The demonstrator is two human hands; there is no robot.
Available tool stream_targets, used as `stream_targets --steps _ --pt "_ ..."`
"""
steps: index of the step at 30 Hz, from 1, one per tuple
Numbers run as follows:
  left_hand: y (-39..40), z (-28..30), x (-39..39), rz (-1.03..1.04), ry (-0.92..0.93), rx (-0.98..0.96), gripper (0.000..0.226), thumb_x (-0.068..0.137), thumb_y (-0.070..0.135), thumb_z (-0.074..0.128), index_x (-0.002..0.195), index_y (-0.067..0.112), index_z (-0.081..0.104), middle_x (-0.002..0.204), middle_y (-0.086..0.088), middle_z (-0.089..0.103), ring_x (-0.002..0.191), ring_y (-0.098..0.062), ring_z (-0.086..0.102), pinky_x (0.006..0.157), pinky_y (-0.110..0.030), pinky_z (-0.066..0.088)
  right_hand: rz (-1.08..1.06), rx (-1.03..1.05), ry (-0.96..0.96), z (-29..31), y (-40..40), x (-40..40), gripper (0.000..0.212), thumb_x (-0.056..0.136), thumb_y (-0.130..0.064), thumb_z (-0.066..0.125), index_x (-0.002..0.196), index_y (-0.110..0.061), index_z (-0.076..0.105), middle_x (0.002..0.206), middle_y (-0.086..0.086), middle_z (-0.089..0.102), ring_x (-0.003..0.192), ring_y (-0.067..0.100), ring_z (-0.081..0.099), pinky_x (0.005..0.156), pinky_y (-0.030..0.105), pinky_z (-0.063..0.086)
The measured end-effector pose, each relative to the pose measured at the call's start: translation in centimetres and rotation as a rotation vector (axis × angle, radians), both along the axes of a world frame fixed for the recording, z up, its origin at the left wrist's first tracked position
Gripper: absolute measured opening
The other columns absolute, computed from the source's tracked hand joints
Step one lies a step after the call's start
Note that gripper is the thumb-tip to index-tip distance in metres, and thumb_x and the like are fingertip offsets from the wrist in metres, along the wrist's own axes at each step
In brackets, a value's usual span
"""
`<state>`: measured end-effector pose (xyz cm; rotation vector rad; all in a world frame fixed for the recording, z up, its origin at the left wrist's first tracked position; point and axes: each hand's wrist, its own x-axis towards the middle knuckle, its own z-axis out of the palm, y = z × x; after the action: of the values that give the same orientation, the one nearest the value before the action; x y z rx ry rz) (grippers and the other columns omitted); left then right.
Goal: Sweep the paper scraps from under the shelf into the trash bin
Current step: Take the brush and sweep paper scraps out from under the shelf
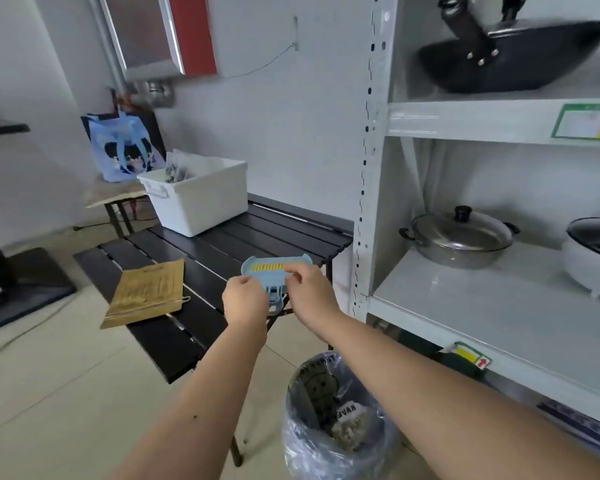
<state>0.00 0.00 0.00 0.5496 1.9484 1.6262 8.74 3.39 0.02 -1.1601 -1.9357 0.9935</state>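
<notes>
Dustpan (276,268): small, light blue, with a yellow comb strip along its upper edge; held in the air over the near corner of the tabletop (222,244), gripped from both sides. Left hand (246,299): closed around the dustpan's lower left part and handle. Right hand (309,289): fingers pinching the dustpan's right edge. Trash bin (336,420): on the floor below the forearms, just beside the shelf (465,306), lined with a clear bag, pale scraps visible inside. Paper scraps under the shelf: cannot be made out. Tabletop: black, slatted, bearing a white tub (201,199) at the far end and a brown packet (148,292) overhanging the near left edge. Shelf: white metal, holding a lidded pot (459,237), a white cooker (593,258), and a black wok (513,57) above. Blue bag (122,150): on a stand behind the tub.
</notes>
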Motion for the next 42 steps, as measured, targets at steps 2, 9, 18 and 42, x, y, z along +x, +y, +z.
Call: stream_targets --steps 2,9,18,42 --pt "0.6 -0.6 -0.3 -0.016 -0.172 0.001 0.017 0.097 0.004 0.038 0.096 0.005 0.055 0.070 -0.003 0.045 0.058 -0.013 0.042 0.054 -0.026 0.038 0.047 0.034 -0.128 -0.3 0.3 -0.5 0.038 0.097 -0.015 0.038 0.131 -0.013 0.055 0.138 0.010 0.050 0.119 0.027 0.051 0.094 0.030 0.045" --pt "1.8 -1.4 0.3 0.029 -0.589 0.126 0.037 0.094 -0.003 0.035 0.122 0.005 0.057 0.086 -0.010 0.061 0.066 -0.021 0.055 0.058 -0.030 0.046 0.240 0.107 -0.500 -1.6 1.4 -2.1 0.028 0.091 -0.012 0.039 0.109 -0.005 0.058 0.112 0.015 0.058 0.104 0.035 0.055 0.090 0.045 0.050" --pt "1.2 -2.2 0.9 0.013 -0.616 0.102 0.042 0.088 -0.010 0.030 0.117 0.001 0.058 0.099 -0.018 0.062 0.091 -0.033 0.055 0.069 -0.043 0.052 0.261 0.289 -0.940 -0.7 2.2 -2.6 0.032 0.091 -0.018 0.038 0.118 -0.011 0.055 0.124 0.016 0.055 0.114 0.033 0.043 0.074 0.038 0.033" --pt "0.5 0.8 2.3 0.047 -0.444 -0.049 0.034 0.095 0.011 0.042 0.127 0.004 0.049 0.117 -0.013 0.055 0.105 -0.030 0.049 0.095 -0.038 0.042 -0.041 0.460 -0.390 2.7 0.0 2.5 0.041 0.098 -0.008 0.034 0.135 -0.011 0.050 0.123 0.014 0.064 0.108 0.034 0.060 0.091 0.043 0.050"
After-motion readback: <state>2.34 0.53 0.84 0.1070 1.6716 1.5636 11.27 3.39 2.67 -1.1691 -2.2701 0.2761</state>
